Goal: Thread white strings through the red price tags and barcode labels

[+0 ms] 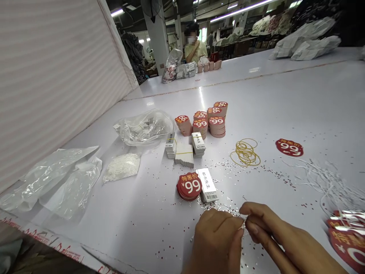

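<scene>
My left hand (pixel 218 238) is closed, its thumb and fingers pinched on something small and whitish, mostly hidden. Touching its fingertips from the right, my right hand (pixel 273 232) is also pinched; what it grips is too small to name. Just beyond my hands lie a stack of round red "99" tags (pixel 189 186) and, against its right side, a stack of white cards (pixel 207 184). Tiny silver and red bits are scattered around them. White strings (pixel 333 186) spread on the right, above a pile of red tags (pixel 349 241) at the right edge.
Banded white card stacks (pixel 184 154) and several red tag stacks (pixel 216 125) stand mid-table. Yellow rubber bands (pixel 245 152) and a loose tag (pixel 289 147) lie right. Plastic bags (pixel 145 127) and a white packet (pixel 122 167) are left. A person (pixel 196 47) is at the far side.
</scene>
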Tool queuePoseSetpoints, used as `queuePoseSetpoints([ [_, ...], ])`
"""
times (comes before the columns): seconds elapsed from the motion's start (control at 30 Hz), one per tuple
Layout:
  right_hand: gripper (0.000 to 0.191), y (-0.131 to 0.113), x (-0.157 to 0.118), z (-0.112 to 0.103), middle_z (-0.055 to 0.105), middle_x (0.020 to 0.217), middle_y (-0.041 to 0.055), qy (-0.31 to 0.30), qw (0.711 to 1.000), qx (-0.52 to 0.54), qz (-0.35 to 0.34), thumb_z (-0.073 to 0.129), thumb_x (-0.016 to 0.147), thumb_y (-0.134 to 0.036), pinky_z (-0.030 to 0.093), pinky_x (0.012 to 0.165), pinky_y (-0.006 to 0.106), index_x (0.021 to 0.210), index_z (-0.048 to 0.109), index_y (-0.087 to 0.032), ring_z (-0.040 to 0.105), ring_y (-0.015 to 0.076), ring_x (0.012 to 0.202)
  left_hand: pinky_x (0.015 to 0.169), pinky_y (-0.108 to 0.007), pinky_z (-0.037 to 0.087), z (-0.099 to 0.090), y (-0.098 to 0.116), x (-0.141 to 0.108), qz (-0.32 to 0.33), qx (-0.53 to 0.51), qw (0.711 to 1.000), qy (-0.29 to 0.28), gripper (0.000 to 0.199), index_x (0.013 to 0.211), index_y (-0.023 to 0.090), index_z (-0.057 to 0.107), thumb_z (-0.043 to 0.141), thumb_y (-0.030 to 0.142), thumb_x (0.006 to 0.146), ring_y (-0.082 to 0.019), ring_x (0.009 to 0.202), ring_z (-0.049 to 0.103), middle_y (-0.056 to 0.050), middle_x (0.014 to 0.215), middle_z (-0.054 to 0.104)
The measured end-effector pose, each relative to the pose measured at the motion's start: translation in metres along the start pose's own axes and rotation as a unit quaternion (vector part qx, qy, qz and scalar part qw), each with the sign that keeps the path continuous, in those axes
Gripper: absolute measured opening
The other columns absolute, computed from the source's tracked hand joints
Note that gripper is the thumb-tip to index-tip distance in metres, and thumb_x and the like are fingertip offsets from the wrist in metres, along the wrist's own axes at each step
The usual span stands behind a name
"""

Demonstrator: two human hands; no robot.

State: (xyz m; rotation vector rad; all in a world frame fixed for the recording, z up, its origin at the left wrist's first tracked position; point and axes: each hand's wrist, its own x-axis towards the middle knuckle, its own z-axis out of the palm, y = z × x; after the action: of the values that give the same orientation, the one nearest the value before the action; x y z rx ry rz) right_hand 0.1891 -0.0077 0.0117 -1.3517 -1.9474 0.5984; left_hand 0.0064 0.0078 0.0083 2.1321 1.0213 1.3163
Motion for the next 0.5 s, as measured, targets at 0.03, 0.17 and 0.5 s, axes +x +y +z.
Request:
queuePoseSetpoints([
  [0.03,0.027,-0.001,0.003,-0.006,0.074,0.092,-0.0003,-0.013,1.0,0.008,0.017,0.044,0.105,-0.043,0.059,0.063,0.022,0.129,0.051,-0.036,0.072,0.0174,0.077,0.065,-0.031,0.05,-0.001,0.001,0.001,-0.011,-0.01,1.0,-0.008,0.02,0.092,0.018,0.066,0.049,0.009,0.09,-0.02,0.073,0.065,-0.006,0.081,0.073],
  [0.17,0.024,-0.011,0.01,-0.031,0.067,0.083,-0.0013,-0.1,0.99,0.038,0.087,0.049,0.101,-0.046,0.053,0.067,0.027,0.088,0.063,-0.031,0.066,0.0177,0.076,0.064,-0.028,0.048,-0.003,0.003,0.008,-0.019,-0.045,0.997,-0.062,0.02,0.092,0.02,0.069,0.051,0.011,0.093,-0.018,0.071,0.064,-0.004,0.078,0.073],
  [0.5,0.04,0.026,0.005,-0.081,0.059,0.069,-0.0012,0.112,0.893,0.319,0.298,0.076,0.076,-0.063,0.039,0.045,0.021,0.079,0.071,-0.024,0.038,0.008,0.049,0.07,-0.035,0.048,0.065,0.021,0.033,-0.178,-0.075,0.948,-0.253,0.015,0.085,0.02,0.071,0.057,0.017,0.086,-0.024,0.076,0.068,-0.007,0.083,0.076],
])
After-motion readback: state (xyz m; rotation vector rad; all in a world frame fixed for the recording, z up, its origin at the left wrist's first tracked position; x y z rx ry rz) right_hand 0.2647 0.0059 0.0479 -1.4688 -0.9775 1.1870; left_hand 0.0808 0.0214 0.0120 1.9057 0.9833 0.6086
